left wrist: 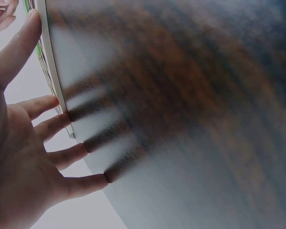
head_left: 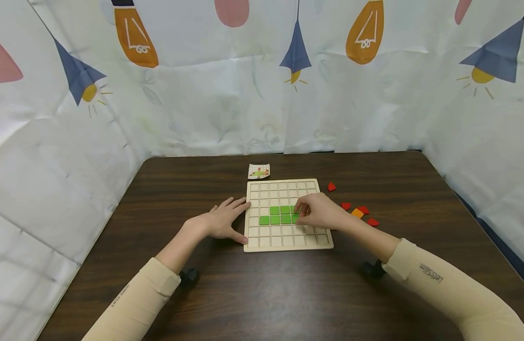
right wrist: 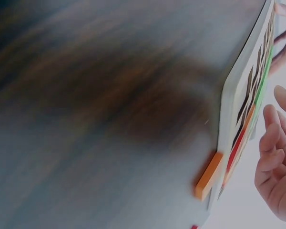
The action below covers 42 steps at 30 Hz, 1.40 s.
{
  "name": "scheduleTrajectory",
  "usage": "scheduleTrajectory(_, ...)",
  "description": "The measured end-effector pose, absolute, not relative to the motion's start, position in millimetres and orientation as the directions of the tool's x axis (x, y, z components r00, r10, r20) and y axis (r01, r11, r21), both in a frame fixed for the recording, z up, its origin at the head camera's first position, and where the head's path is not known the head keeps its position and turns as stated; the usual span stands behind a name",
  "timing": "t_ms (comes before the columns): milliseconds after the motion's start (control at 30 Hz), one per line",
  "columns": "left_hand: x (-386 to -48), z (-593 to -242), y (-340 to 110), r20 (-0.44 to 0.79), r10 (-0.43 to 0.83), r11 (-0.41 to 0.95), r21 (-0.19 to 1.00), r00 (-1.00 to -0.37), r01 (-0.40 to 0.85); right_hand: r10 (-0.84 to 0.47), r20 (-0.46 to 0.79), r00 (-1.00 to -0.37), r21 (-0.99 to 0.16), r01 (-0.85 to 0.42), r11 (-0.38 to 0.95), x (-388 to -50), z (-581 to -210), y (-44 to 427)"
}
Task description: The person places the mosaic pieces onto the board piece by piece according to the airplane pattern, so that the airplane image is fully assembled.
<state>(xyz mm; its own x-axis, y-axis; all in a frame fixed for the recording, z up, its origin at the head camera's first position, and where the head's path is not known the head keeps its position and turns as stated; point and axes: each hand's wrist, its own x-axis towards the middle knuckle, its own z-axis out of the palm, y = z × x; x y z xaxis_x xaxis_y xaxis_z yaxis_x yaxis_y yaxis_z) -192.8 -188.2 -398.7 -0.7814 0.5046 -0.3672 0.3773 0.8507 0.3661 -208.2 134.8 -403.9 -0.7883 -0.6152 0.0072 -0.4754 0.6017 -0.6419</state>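
Observation:
A pale wooden grid board (head_left: pixel 262 242) lies on the table, with two rows of green squares (head_left: pixel 275 219) near its middle. My left hand (head_left: pixel 221 221) is spread at the board's left edge, its thumb and fingertips touching the rim. Over the right part of the board is my right hand (head_left: pixel 323 210), with thumb and fingers loosely bent. In the right wrist view, thumb and forefinger stand apart above the board, and no piece shows between them. An orange piece (right wrist: pixel 250 118) and a red piece (right wrist: pixel 236 151) lie on the board there; the hand hides them in the head view.
Right of the board lie several loose red pieces (head_left: pixel 373 222) and an orange square (head_left: pixel 357 213). One red piece (head_left: pixel 331 187) sits apart, farther back. A small pattern card (head_left: pixel 258 171) is behind the board on the dark wooden table (head_left: pixel 283 289). Printed curtains (head_left: pixel 262 104) surround the table's far side.

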Motion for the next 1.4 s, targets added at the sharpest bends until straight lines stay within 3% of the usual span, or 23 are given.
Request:
scheduleTrajectory(800,-192,-397,-188,-0.375,0.502,0.851,0.372,-0.779,0.369,-0.511,-0.08,-0.856,-0.661,-0.338,0.67,-201,-405,215)
scheduleTrajectory(1400,-193,-398,-188,-0.377,0.502,0.85,0.383,-0.778,0.363,-0.411,-0.128,-0.903,-0.623,-0.249,0.741,-220,-401,254)
